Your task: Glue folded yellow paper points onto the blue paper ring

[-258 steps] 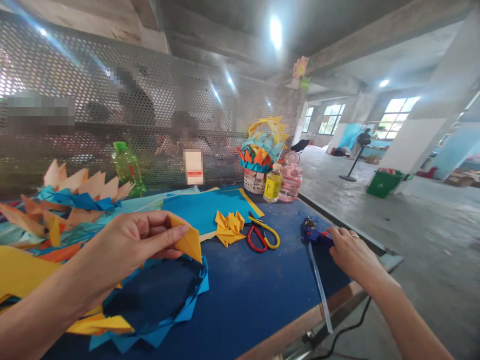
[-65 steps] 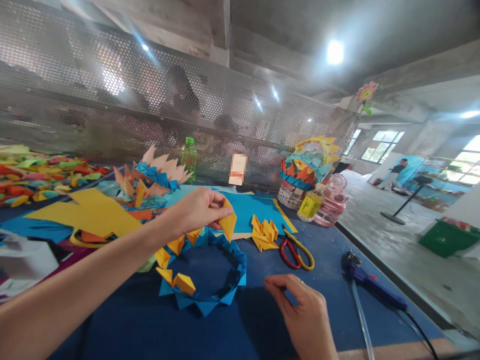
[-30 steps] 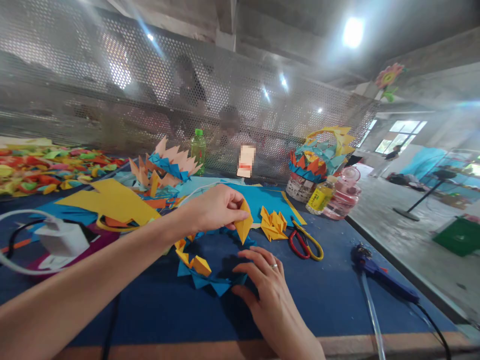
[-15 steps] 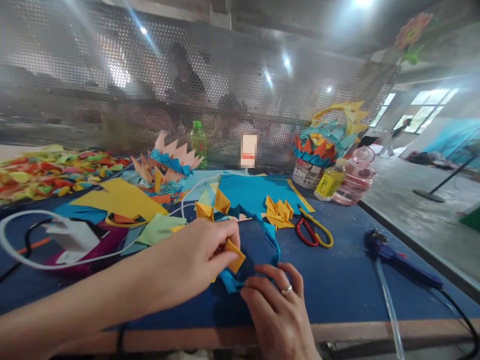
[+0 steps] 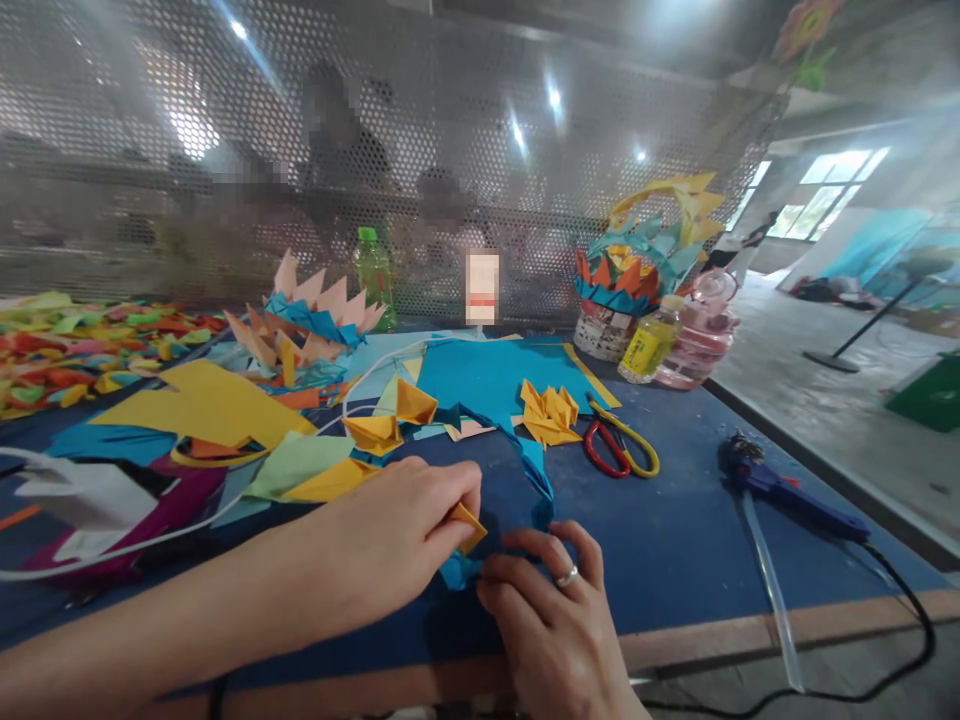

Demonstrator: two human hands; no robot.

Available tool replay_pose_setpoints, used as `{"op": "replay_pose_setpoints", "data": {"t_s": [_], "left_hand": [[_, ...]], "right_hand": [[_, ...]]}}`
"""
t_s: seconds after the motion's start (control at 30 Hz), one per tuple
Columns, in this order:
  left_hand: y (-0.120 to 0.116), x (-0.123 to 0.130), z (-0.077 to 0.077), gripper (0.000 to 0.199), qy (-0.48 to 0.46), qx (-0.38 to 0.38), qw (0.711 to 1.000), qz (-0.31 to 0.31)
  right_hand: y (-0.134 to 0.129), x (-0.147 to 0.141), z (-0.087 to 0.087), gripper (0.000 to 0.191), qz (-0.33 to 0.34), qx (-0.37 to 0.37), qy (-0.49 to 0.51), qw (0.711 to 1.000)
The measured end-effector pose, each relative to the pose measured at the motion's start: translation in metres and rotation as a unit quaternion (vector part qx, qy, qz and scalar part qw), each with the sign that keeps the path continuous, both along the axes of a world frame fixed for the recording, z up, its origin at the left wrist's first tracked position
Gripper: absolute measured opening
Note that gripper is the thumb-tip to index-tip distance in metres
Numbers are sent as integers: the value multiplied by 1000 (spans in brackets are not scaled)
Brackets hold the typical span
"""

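Pinched between the thumb and curled fingers of my left hand (image 5: 405,515) is a small folded yellow-orange paper piece (image 5: 469,524). Just under it lies the near end of a blue folded-paper band (image 5: 534,468), which curves over the dark blue table. My right hand (image 5: 555,605), with a ring on one finger, holds that near end; its thumb is hidden. Along the band's far left side sit more folded yellow pieces (image 5: 375,433). A pile of yellow folded pieces (image 5: 550,412) lies beyond the band, beside red-and-yellow-handled scissors (image 5: 613,420).
At right lies a blue glue gun (image 5: 795,498) with a clear glue stick (image 5: 772,590). A purple power strip with a white charger (image 5: 90,490) stands left. Behind are blue paper sheets (image 5: 487,375), paper crowns (image 5: 322,315), bottles (image 5: 651,345) and a heap of coloured pieces (image 5: 97,345).
My view has shifted slightly, so the background sits a little left and higher. Both hands keep nearly the same place; the yellow piece is turned slightly in my left hand.
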State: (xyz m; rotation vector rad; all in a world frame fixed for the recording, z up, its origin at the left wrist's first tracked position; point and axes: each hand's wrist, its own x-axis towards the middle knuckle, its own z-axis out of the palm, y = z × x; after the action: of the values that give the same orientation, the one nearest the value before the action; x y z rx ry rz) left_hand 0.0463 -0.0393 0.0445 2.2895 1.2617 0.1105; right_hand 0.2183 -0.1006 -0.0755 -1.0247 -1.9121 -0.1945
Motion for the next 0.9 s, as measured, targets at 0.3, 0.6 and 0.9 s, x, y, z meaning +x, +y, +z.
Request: {"op": "replay_pose_setpoints", "data": {"t_s": [0.3, 0.6, 0.9], "left_hand": [[2, -2, -8, 16, 2, -4, 1000, 4], [12, 3, 5, 13, -1, -38, 999, -24], [16, 1, 7, 13, 1, -58, 997, -43]], "right_hand": [[2, -1, 4, 30, 2, -42, 29, 999], [3, -1, 10, 23, -32, -112, 37, 993], [5, -4, 11, 18, -43, -121, 40, 991]]}}
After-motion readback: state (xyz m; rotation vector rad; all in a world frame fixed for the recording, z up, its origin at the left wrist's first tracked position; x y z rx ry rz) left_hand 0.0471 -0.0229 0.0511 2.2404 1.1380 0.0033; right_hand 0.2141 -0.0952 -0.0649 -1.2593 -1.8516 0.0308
